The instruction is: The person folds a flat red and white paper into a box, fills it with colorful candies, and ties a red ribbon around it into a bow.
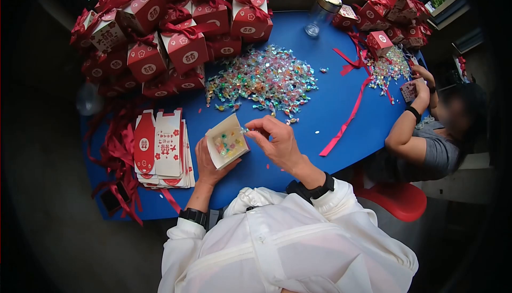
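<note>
While our left hand (pixel 209 160) cups one open box (pixel 228 141) from below, its grip closed around the box's base, our right hand (pixel 277 142) hangs just beside the box's upper rim, finger and thumb pinched narrow on one small candy (pixel 245 130). The box sits tilted toward us, a few wrapped candies lying inside it; we cannot count them.

We take the box as our landmark. Just beyond it on the blue surface (pixel 330 106) spreads one large candy pile (pixel 264 79), far too many pieces to count, with some strays (pixel 290 119) between pile and box. Left of the box lies one stack of flat boxes (pixel 162 149), fanned so that about three top faces show. Farther left are loose red ribbons (pixel 114 154), tangled beyond counting. Beyond the box and to the left rises one heap of finished boxes (pixel 176 26), red with ribbon bows; we see upward of fifteen, and some are hidden. Far beyond the box stands one glass jar (pixel 321 13).

Right of the box, well apart, one long ribbon (pixel 346 119) trails across the surface. Past it sits a second person (pixel 432 143), whose two hands hold one small box (pixel 409 90), with a smaller candy pile (pixel 388 69) and a second box heap (pixel 397 15) near them.
</note>
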`<state>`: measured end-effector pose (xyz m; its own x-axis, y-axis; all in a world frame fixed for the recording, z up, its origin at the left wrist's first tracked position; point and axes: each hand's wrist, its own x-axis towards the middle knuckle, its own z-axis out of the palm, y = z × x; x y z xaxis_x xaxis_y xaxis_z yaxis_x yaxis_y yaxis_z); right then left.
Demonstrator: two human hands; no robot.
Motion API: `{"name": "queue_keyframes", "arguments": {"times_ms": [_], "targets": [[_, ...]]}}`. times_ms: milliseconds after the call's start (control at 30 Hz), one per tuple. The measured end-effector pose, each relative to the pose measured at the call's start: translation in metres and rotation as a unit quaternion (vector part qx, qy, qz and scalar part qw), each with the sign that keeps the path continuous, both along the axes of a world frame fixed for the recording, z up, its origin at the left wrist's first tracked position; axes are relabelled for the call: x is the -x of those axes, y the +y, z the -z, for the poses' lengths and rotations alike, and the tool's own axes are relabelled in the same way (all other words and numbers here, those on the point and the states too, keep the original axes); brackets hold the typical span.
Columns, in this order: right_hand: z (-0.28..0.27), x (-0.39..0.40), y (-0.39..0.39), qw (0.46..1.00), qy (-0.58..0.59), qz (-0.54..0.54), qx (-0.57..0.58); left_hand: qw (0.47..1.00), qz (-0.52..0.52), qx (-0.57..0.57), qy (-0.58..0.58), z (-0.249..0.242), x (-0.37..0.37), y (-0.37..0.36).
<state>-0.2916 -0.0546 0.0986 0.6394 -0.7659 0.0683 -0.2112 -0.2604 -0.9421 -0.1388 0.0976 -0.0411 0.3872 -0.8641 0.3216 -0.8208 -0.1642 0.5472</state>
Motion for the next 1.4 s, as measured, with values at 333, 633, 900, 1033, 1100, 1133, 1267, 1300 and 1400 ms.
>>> {"name": "queue_keyframes", "arguments": {"times_ms": [333, 633, 900, 1033, 1100, 1133, 1267, 1300, 1400], "targets": [[0.077, 0.018, -0.042, 0.968, 0.123, 0.092, 0.199, 1.0, 0.001, 0.009, -0.004, -0.01, 0.001, -0.002], [0.097, 0.023, -0.04, 0.952, 0.208, 0.057, 0.218, 1.0, -0.004, 0.021, 0.016, -0.012, 0.002, -0.001], [0.08, 0.012, -0.043, 0.965, 0.204, 0.065, 0.154, 1.0, -0.007, 0.015, 0.023, -0.014, 0.001, -0.002], [0.0, -0.009, -0.003, 0.999, -0.015, -0.023, -0.042, 1.0, -0.005, 0.014, 0.013, -0.012, 0.001, -0.003], [-0.014, -0.019, 0.012, 0.995, -0.045, -0.082, 0.018, 1.0, -0.001, 0.011, 0.015, -0.008, 0.0, -0.004], [-0.016, -0.022, 0.015, 0.984, -0.074, -0.141, 0.077, 1.0, 0.007, 0.013, 0.002, -0.006, 0.0, -0.004], [0.015, -0.018, 0.003, 0.985, -0.095, -0.108, 0.091, 1.0, -0.005, 0.018, 0.011, -0.013, 0.002, -0.002], [0.026, -0.015, -0.009, 0.997, -0.05, -0.032, 0.045, 1.0, -0.006, 0.018, 0.011, -0.017, 0.003, -0.001], [0.055, -0.009, -0.035, 0.992, 0.04, 0.063, 0.105, 0.998, -0.008, 0.062, 0.02, -0.022, 0.004, -0.005]]}}
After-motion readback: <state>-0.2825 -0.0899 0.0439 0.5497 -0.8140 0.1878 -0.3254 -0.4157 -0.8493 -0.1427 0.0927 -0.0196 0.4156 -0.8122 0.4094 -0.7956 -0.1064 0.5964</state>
